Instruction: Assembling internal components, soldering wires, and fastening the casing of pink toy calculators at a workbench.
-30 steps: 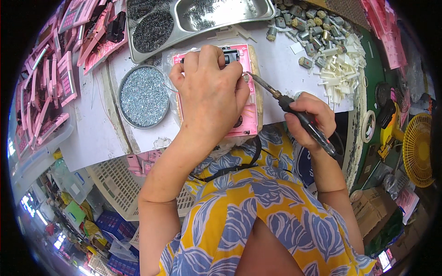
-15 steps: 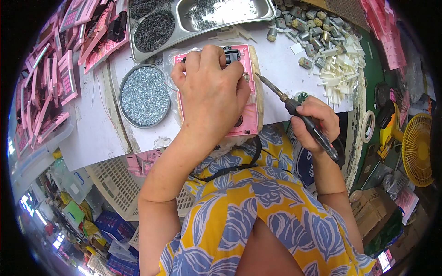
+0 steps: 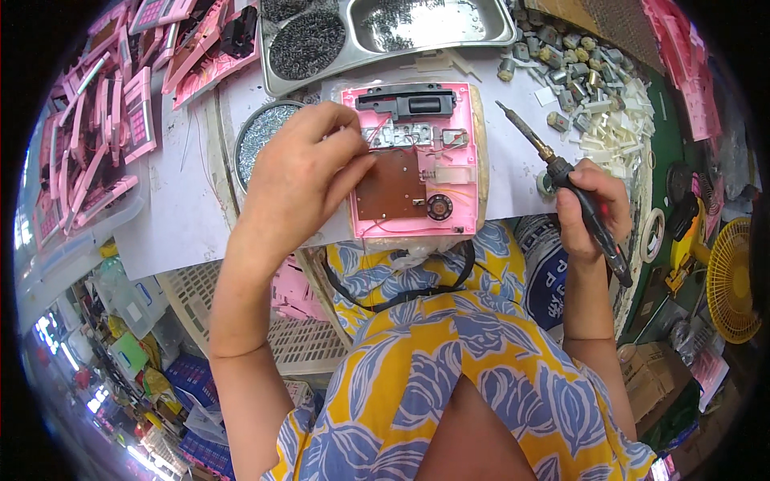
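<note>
Nearest, the person's yellow-and-blue patterned garment (image 3: 449, 377) fills the lower frame, both forearms rising from it. At the tabletop (image 3: 184, 216) edge, the pink device casing (image 3: 417, 160) lies open, back side up, with a brown circuit board (image 3: 391, 186) seated at its centre, a small round black part (image 3: 439, 208) at its lower right and a black panel (image 3: 407, 102) along its top. Left hand (image 3: 301, 172): laid against the casing's left side, thumb and fingertips drawn together on the board's upper left edge, touching it near thin red wiring; whether it pinches a wire cannot be told. Right hand (image 3: 589, 210): grip wrapped tight around the black handle of a soldering iron (image 3: 553, 172), held to the right of the casing, tip pointing up-left and clear of the board. Beyond the left hand, a round dish of small metal screws (image 3: 261, 132). Farther back, a steel compartment tray (image 3: 385, 32) holding dark small parts. Far left, stacked pink casings (image 3: 88, 144); far right, loose grey components and white plastic pieces (image 3: 593, 88).
</note>
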Motion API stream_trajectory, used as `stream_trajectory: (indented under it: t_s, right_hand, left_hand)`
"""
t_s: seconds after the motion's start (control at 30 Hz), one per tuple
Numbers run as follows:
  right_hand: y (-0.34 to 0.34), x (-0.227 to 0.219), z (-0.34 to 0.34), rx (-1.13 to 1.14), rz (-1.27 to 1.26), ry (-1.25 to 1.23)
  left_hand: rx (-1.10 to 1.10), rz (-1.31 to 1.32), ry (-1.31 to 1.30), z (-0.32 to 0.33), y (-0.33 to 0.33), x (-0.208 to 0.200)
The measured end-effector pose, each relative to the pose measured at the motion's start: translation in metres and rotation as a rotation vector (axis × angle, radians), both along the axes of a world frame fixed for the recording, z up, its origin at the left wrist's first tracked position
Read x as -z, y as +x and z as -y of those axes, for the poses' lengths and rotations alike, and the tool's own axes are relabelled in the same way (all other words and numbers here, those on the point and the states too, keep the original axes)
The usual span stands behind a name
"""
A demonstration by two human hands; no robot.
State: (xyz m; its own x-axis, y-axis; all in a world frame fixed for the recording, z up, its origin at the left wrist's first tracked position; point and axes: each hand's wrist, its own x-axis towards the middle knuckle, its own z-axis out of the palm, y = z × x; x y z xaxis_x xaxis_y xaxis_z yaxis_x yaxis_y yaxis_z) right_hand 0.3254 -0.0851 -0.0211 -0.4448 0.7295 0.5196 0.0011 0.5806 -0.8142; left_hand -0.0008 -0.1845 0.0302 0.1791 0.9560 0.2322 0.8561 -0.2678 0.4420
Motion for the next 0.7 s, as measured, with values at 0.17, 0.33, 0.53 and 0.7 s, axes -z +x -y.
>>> stream_trajectory:
  t_s: [0.17, 0.33, 0.53, 0.7]
  right_hand:
    - [-0.038, -0.014, 0.007, -0.015, -0.035, -0.284]
    - [-0.089, -0.027, 0.002, -0.196, -0.052, -0.45]
    - [-0.121, -0.024, -0.006, -0.265, -0.082, -0.409]
    - [-0.123, -0.021, -0.004, -0.256, -0.046, -0.334]
  left_hand:
    - [-0.303, 0.509, -0.019, -0.015, 0.038, 0.02]
    - [-0.502, 1.122, -0.215, -0.008, 0.06, 0.027]
    - [-0.466, 1.004, -0.148, -0.001, 0.061, 0.029]
    - [-0.451, 0.902, -0.178, 0.002, 0.059, 0.026]
